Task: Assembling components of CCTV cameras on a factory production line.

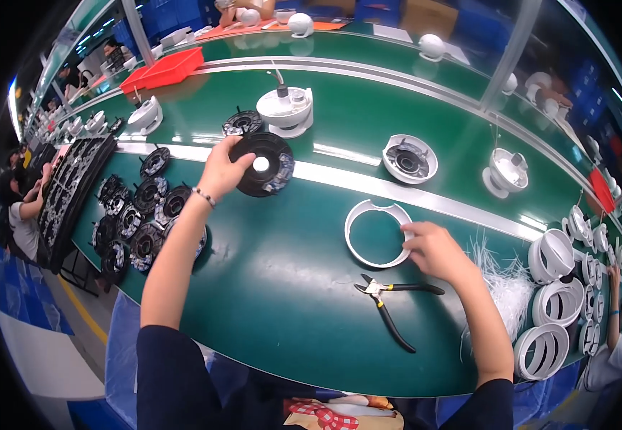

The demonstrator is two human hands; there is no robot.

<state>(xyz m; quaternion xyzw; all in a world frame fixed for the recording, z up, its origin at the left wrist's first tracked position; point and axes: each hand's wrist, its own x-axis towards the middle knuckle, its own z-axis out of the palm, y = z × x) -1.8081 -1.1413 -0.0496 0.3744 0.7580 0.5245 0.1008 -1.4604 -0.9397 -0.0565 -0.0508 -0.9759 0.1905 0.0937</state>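
My left hand [225, 172] grips a round black disc-shaped part [266, 179] by its left edge, with a white round spot at its middle. It is held up over the metal strip at the far side of the green bench. To the right, my right hand [436, 251] has its fingers closed on the right rim of a white plastic ring [357, 247], which has a notch at its top. Below the ring lie diagonal cutters [377, 288] with black handles, jaws toward the upper left, touched by neither hand.
Several black round parts [146, 215] are heaped at the left. White cut ties [501, 287] and stacked white rings [544, 351] fill the right side. Across the metal strip [425, 195] stand white housings [286, 111] and a white bowl-shaped shell [425, 147]. Co-workers sit at both sides.
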